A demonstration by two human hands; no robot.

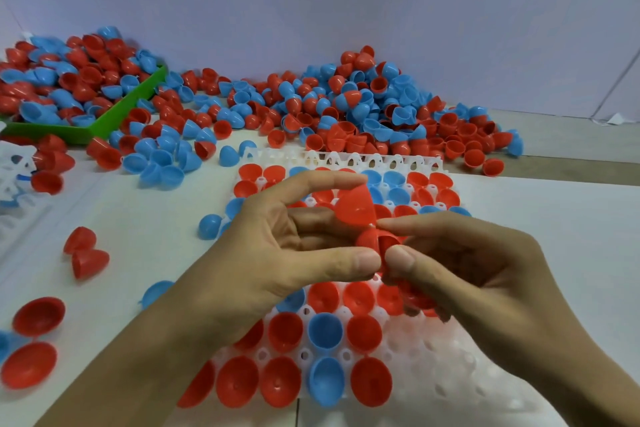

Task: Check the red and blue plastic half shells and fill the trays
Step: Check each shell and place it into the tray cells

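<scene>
Above the white tray [433, 354], the left hand [277, 246] and right hand [460, 267] pinch joined red half shells [360, 218], which could spring loose and knock seated shells out of their cells.

We cannot see the middle cells of the white tray [408, 354]; both hands cover them. The green bin [114, 114] and another white tray [14, 166] are cut off at the left edge.

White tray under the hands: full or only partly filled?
Partly filled: the white tray holds red and blue shells, but its near-right pockets sit empty.
</scene>
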